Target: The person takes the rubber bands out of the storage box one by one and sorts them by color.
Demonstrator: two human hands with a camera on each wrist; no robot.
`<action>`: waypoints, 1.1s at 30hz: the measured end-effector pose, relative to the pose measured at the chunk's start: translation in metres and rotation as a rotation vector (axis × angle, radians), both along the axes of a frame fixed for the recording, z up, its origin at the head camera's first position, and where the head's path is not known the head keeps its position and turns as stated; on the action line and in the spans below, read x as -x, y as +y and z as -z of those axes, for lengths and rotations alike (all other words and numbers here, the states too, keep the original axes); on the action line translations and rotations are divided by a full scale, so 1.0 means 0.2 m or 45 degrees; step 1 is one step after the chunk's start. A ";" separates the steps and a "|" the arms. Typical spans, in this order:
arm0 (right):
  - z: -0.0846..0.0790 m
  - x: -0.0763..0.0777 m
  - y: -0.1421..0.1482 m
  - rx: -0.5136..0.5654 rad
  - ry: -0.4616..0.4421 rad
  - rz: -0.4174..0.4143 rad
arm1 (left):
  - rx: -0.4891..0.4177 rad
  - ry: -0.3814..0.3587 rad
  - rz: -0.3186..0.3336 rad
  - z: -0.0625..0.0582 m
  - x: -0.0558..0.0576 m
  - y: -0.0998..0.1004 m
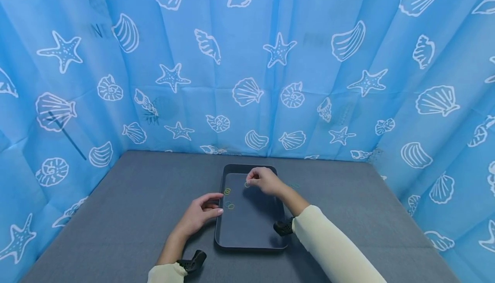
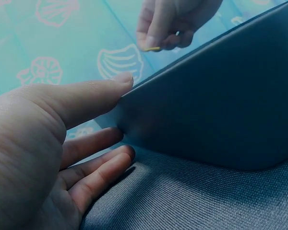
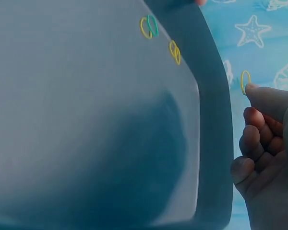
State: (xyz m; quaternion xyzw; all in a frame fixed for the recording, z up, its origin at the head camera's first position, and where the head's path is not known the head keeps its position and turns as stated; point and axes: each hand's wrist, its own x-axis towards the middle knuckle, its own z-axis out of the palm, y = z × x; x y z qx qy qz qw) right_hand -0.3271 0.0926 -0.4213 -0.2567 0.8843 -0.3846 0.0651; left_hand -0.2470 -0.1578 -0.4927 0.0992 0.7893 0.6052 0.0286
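My right hand [image 1: 264, 180] is over the far part of a dark grey tray [image 1: 251, 235], thumb and fingertip pinching a small yellow rubber band [image 3: 246, 82]. The band stands up from the fingertips as a thin loop in the right wrist view. At the tray's left side, my left hand [image 1: 200, 214] rests its thumb [image 2: 101, 93] on the rim, with the other fingers loosely extended by the outer wall. Inside the tray, near that side, two overlapping yellow rubber bands [image 3: 175, 52] lie beside a yellow band [image 3: 143, 29] and a green band [image 3: 153, 26].
Green bands [image 1: 294, 186] lie on the grey cloth-covered table [image 1: 147, 197], just right of the tray and partly behind the right forearm. A blue curtain [image 1: 247, 68] with white shells and starfish hangs around the table's back and sides.
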 end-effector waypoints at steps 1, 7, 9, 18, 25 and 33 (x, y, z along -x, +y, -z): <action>0.00 0.00 0.01 0.004 0.000 0.002 | -0.001 0.002 0.004 0.00 0.00 0.00; 0.00 -0.01 0.09 0.026 0.001 0.053 | -0.013 0.002 0.025 -0.02 -0.02 0.00; 0.00 -0.02 0.11 0.038 0.004 0.078 | -0.007 0.002 0.022 -0.02 -0.01 0.00; 0.03 -0.07 0.25 0.089 0.034 0.125 | -0.003 -0.002 0.015 0.00 0.00 0.00; 0.08 -0.11 0.37 0.106 0.058 0.228 | -0.005 0.005 0.007 0.01 0.00 -0.01; 0.15 -0.15 0.49 0.100 0.123 0.278 | 0.003 -0.005 0.004 0.01 0.00 0.00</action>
